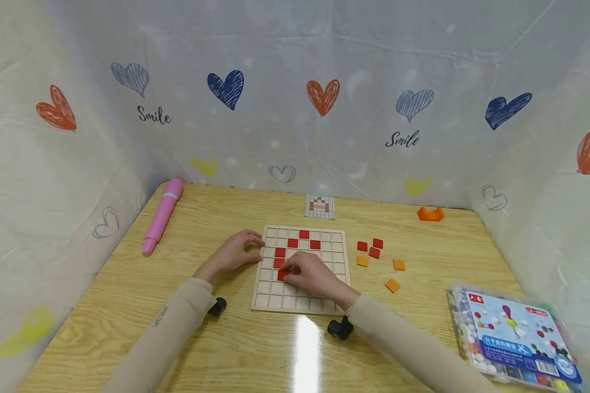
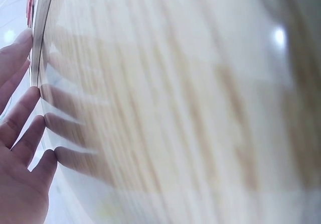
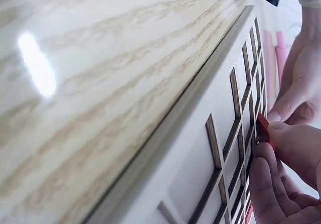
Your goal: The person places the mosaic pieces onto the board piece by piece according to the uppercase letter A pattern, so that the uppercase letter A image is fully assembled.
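Note:
A wooden grid board [image 1: 270, 301] lies on the table with several red square tiles [image 1: 304, 234] set in its cells. Over its lower left part, my right hand [image 1: 314, 275] pinches one red tile [image 3: 262, 125] between thumb and fingers; in the right wrist view that tile stands tilted at a cell. My left hand [image 1: 233, 251] rests at the board's left edge, its fingers extended and touching the rim, as the left wrist view also shows. Part of the grid is hidden under the right hand.
Loose red tiles [image 1: 362, 246] and orange tiles [image 1: 363, 261] lie right of the board. A pattern card [image 1: 319, 207] is behind it. Farther out are a pink tube-like object [image 1: 163, 215], an orange holder-like piece [image 1: 430, 214] and a plastic box of coloured parts [image 1: 516, 338].

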`<state>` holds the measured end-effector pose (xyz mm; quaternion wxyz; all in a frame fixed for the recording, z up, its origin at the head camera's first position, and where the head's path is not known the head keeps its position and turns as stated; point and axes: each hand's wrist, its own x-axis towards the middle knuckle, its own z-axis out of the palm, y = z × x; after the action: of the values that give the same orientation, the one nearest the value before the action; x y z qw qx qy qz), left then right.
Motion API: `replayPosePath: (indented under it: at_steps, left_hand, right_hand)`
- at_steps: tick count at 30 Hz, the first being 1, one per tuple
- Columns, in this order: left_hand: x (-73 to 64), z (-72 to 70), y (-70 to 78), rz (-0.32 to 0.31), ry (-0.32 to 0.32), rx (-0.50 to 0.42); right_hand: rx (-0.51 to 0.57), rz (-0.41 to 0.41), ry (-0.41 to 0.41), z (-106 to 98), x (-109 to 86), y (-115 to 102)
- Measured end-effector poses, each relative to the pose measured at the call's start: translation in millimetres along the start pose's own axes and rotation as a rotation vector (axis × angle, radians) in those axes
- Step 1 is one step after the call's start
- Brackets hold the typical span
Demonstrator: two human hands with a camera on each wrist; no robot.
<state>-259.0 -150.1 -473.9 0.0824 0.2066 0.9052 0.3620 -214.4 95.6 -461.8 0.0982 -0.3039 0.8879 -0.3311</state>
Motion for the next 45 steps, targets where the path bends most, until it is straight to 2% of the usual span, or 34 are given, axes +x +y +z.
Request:
replayPosePath:
  at_steps: [8, 18, 25, 32, 45]
  left_hand:
    - [-0.7, -0.4, 1.1, -0.006, -0.003, -0.003]
    - [1.5, -0.4, -2.2, 0.001, -0.003, 0.005]
    - [0.8, -0.2, -1.7, -0.012, -0.005, -0.007]
    - [1.5, 1.0, -3.3, 0.014, 0.000, 0.019]
    - [2.3, 0.1, -2.8, 0.018, -0.003, 0.024]
  right_hand:
    - [-0.054, -0.020, -0.019, 5.3, 8.2, -2.0]
    - [-0.143, -0.073, 0.016, 9.3, 9.4, -4.7]
    - [-0.153, -0.063, 0.013, 11.0, 9.1, -5.7]
    - [-0.165, -0.064, 0.019, 11.4, 10.3, -7.0]
    - [-0.157, -0.020, 0.019, 11.8, 10.8, -8.2]
